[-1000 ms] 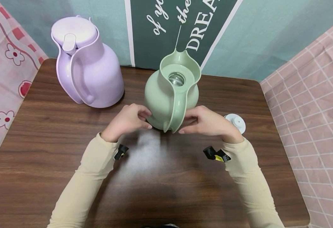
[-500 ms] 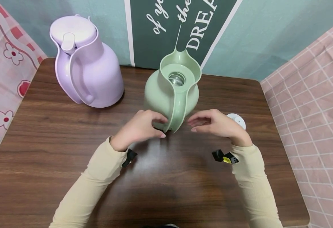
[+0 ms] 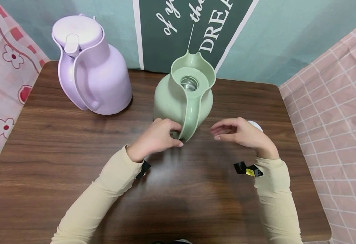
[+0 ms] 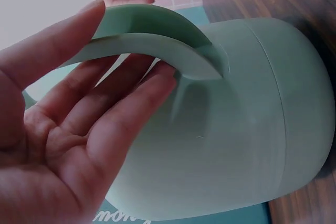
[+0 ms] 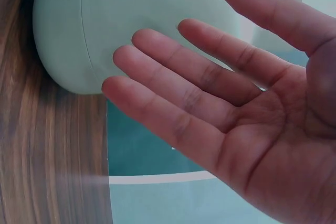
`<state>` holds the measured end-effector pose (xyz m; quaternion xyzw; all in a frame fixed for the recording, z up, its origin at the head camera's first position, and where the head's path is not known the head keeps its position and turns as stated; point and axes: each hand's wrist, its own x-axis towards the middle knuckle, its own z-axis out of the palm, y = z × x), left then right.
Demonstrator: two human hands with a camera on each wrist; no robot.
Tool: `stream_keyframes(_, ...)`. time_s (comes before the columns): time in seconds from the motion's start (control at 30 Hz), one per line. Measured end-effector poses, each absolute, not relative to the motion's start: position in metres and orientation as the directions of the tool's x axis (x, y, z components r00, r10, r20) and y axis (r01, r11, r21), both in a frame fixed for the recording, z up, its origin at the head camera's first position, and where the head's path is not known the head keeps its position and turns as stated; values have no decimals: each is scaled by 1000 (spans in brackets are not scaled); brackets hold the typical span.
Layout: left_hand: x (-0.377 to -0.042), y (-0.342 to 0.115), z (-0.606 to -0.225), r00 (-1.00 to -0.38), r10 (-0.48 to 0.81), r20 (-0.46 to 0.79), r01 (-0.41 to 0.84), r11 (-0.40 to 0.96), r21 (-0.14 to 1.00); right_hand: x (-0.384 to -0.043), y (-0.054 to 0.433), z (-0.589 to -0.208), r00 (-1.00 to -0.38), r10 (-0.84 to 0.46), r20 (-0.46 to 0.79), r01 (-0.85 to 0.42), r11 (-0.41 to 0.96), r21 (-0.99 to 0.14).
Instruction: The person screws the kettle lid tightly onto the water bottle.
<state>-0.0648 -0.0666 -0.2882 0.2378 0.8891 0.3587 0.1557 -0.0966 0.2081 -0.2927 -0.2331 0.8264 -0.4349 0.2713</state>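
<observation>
A pale green vacuum jug (image 3: 165, 98) stands upright on the wooden table, its round glass mouth uncovered and its handle (image 3: 192, 112) towards me. My left hand (image 3: 161, 135) is right at the lower handle, thumb and fingers apart. In the left wrist view its fingers (image 4: 123, 108) reach under the handle, with the thumb along the outer side. Right of the jug hovers my right hand (image 3: 242, 132), fingers loosely bent, holding nothing. Its palm and spread fingers (image 5: 173, 103) show beside the jug's body in the right wrist view. A white round stopper (image 3: 255, 125) lies partly hidden behind that hand.
A lilac vacuum jug (image 3: 104, 78) with its lid on stands at the back left of the table (image 3: 59, 152). Behind runs a teal cloth backdrop with a dark lettered panel (image 3: 165, 47). A pink checked cloth (image 3: 342, 135) borders the right side.
My left hand has moved right, from the jug's left side to its handle. My right hand has drawn away from the jug to the right, covering more of the stopper. The jug stays put.
</observation>
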Motion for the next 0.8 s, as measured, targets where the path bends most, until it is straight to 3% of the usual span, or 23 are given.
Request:
stream_keyframes(0.3, -64, -63, -287, -855, 510, -97, 313, 654, 688, -96, 223, -290, -799, -540, -264, -124, 577, -807)
stream_keyframes(0.5, -63, -62, -289, -854, 515, -75, 333, 651, 682, -97, 240, -286, -859, -457, -230, -183, 694, -696)
stream_keyframes(0.8, -64, -63, -292, -852, 519, -72, 328, 636, 699, -106, 267, -282, -896, -306, -322, -103, 848, -521)
